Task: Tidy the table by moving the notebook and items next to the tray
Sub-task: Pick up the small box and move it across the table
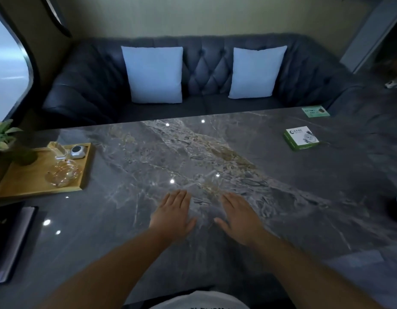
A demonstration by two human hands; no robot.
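both hands lie flat and empty on the tabletop (282,219), palms down, fingers spread: the left hand (172,216) and the right hand (241,219) sit side by side with a small gap between them, on the near middle of the grey marbled stone. taking the wooden tray (19,181) as the landmark, the hands are well to its right and a little nearer the person. the dark notebook (9,239) lies closed just on the near side of the tray, at the tabletop's left edge, well apart from the left hand. on the tray rest a clear glass dish (62,172), a small silver clock-like gadget (77,151) and the pot of a green plant (2,136) at its far left corner. far to the right of the tray, across the stone, a green and white box (301,138) lies alone, and beyond it a flat green card (315,111) sits at the far edge. behind the tabletop stands a dark tufted sofa (206,70) with two pale cushions (154,73) leaning on its back, under a plain light wall.
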